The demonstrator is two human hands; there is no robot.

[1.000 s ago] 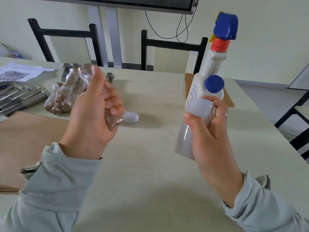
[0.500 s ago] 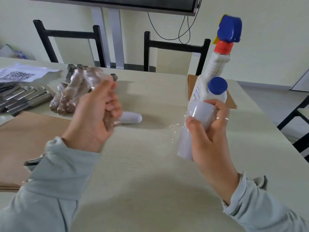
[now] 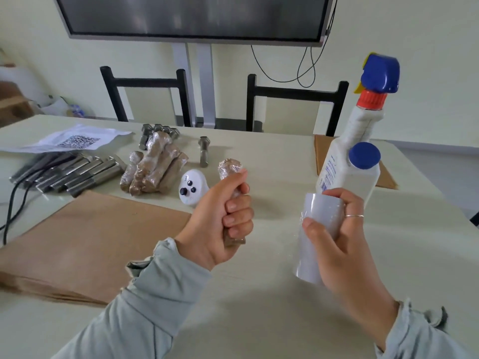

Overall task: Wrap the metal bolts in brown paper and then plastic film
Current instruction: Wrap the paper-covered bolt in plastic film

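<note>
My left hand [image 3: 220, 221] grips a bolt wrapped in brown paper and film [image 3: 229, 165], held upright above the table; its top and bottom ends stick out of my fist. My right hand [image 3: 337, 237] holds a roll of clear plastic film [image 3: 318, 216], tilted, to the right of the bolt. A pile of wrapped bolts [image 3: 153, 169] lies at the back left. Bare metal bolts [image 3: 70, 172] lie in a row further left, and a single bolt [image 3: 204, 151] lies behind. A stack of brown paper sheets [image 3: 85, 242] lies at the left.
A white spray bottle [image 3: 357, 143] with a blue trigger stands at the right, on another brown sheet [image 3: 324, 151]. A small white device with buttons [image 3: 191, 187] lies mid-table. A QR-code sheet [image 3: 75, 139], a black cable [image 3: 13, 203], two chairs and a screen are behind.
My view has tilted up and back. My left hand has moved right and lowered with the wrapped bolt, uncovering the white device. The film roll stays in my right hand.
</note>
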